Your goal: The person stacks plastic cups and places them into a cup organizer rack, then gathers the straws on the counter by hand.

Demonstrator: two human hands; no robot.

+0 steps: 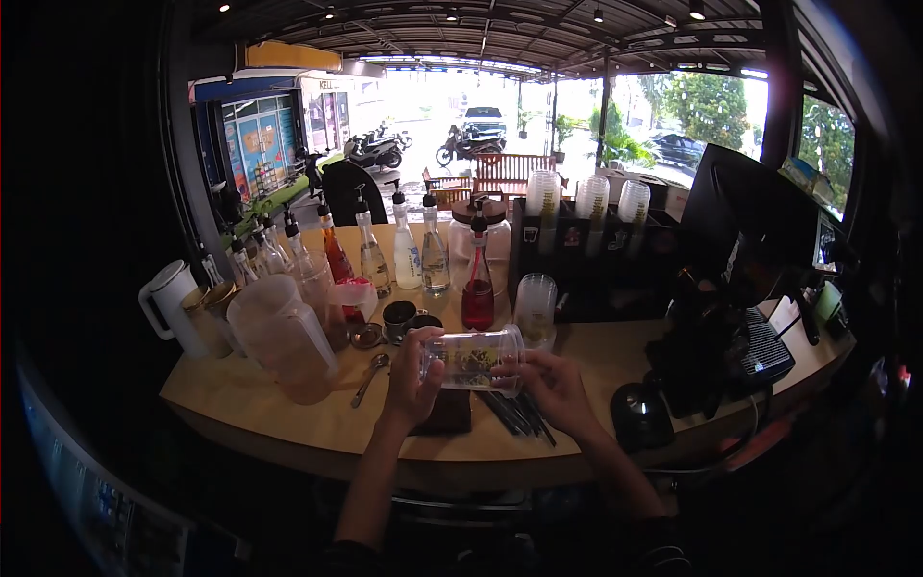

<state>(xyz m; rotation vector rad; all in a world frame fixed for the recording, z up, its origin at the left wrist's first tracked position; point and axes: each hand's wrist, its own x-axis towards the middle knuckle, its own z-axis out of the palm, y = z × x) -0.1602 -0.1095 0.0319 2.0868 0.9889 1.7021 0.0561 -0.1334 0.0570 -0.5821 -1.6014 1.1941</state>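
Observation:
A clear plastic cup with a dark and yellow print lies on its side in the air above the counter, its wide rim facing right. My left hand is closed around the base end. The fingers of my right hand pinch the rim end. Below the cup lie a dark flat object and several dark thin sticks, possibly straws. Just behind it stands a stack of clear cups. A spoon rests left of my left hand, near a small metal cup.
A translucent pitcher and a white jug stand at the left. Several pump bottles line the back, with a red syrup bottle nearer. A black cup rack, a monitor and a black rounded device occupy the right.

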